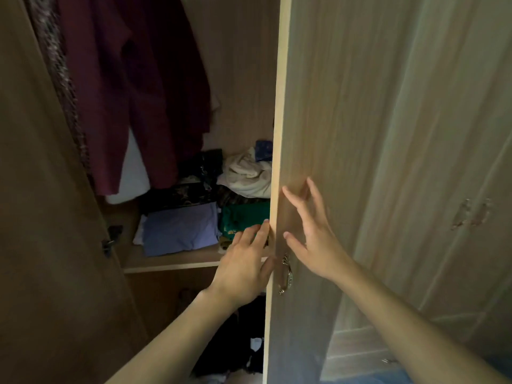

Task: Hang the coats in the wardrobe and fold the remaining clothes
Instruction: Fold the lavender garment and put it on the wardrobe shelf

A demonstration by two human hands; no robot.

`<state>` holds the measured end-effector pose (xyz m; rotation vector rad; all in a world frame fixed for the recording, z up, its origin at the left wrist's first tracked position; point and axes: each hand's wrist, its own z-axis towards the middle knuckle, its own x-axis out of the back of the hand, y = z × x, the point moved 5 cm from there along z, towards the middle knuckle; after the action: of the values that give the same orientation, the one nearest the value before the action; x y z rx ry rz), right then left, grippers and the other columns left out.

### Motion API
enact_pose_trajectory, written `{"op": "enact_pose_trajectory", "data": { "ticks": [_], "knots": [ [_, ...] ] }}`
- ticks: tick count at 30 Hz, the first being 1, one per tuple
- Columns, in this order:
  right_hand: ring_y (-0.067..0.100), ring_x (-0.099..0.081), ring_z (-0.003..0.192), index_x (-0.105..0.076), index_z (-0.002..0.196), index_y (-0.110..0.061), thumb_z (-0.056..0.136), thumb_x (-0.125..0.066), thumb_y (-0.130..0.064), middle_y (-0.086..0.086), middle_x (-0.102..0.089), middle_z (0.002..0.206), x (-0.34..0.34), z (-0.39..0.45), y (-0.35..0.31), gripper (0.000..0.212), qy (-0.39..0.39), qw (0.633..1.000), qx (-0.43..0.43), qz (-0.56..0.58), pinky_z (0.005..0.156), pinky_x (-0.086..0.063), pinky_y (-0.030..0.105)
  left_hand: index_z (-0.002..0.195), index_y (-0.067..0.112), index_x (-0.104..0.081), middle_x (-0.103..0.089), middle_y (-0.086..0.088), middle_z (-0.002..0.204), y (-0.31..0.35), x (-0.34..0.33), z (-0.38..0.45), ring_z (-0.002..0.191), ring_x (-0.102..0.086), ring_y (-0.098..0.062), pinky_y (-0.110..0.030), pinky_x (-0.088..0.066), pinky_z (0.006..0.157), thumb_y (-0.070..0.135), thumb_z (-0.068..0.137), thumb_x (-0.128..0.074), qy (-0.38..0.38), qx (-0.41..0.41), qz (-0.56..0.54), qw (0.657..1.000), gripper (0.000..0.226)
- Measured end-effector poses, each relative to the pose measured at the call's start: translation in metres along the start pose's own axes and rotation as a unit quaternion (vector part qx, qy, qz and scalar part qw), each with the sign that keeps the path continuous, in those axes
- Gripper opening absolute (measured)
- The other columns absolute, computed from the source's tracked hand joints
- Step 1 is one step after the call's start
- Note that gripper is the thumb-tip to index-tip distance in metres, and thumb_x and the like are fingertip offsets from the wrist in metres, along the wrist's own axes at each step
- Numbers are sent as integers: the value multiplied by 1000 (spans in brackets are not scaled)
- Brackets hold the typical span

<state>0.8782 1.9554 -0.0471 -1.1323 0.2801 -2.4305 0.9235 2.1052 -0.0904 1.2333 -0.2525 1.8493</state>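
A dark red coat hangs inside the open wardrobe, with a patterned garment to its left. On the shelf lie folded clothes: a lilac piece, a green one, dark patterned ones and a crumpled cream one. My left hand rests with straight fingers against the edge of the right wardrobe door, just left of its metal handle. My right hand presses flat with spread fingers on the door's outer face.
The left wardrobe door stands open at the left, with a hinge on it. Dark clothes lie in the lower compartment. More closed wardrobe doors with handles stand at the right.
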Motion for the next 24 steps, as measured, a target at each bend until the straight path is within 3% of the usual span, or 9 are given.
{"op": "enact_pose_trajectory", "data": {
  "ticks": [4, 7, 10, 13, 18, 24],
  "knots": [
    [35, -12, 150, -12, 155, -44, 82, -76, -24, 7, 8, 165, -27, 24, 15, 100, 31, 995, 18, -89, 118, -26, 56, 154, 15, -29, -39, -1, 150, -25, 6, 24, 133, -38, -22, -33, -33, 109, 40, 99, -51, 9, 10, 50, 999, 65],
    [36, -32, 135, -20, 155, -39, 81, -77, -30, 10, -6, 164, -41, 40, 26, 94, 71, 989, 25, -128, 112, -35, 51, 154, 16, -30, -39, 0, 150, -42, 5, 38, 133, -37, -22, -33, -34, 108, 41, 97, -52, 11, 39, 67, 997, 66],
    [32, -40, 123, -28, 152, -37, 79, -76, -39, 10, -18, 161, -50, 59, 37, 88, 87, 985, 26, -144, 104, -38, 44, 155, 17, -26, -39, 0, 151, -56, -1, 49, 133, -37, -22, -34, -36, 108, 41, 97, -52, 10, 67, 67, 995, 68],
    [33, -39, 122, -31, 152, -33, 79, -75, -39, 9, -18, 162, -58, 71, 49, 86, 74, 983, 36, -167, 104, -40, 50, 156, 17, -23, -40, 0, 150, -66, -6, 62, 131, -38, -22, -35, -39, 107, 40, 97, -51, 11, 99, 58, 993, 69],
    [28, -16, 151, -28, 154, -27, 81, -74, -26, 4, -2, 167, -70, 81, 64, 87, 34, 980, 65, -183, 115, -28, 59, 156, 20, -21, -45, -1, 145, -74, -13, 82, 130, -42, -21, -38, -39, 107, 38, 97, -51, 14, 134, 38, 990, 69],
    [27, -11, 152, -29, 154, -26, 75, -73, -16, 3, -3, 167, -77, 95, 69, 91, 13, 986, 54, -159, 117, -22, 60, 159, 25, -1, -46, -4, 143, -83, -25, 87, 128, -43, -22, -40, -41, 106, 42, 98, -50, -1, 178, 27, 984, 80]
  ]
}}
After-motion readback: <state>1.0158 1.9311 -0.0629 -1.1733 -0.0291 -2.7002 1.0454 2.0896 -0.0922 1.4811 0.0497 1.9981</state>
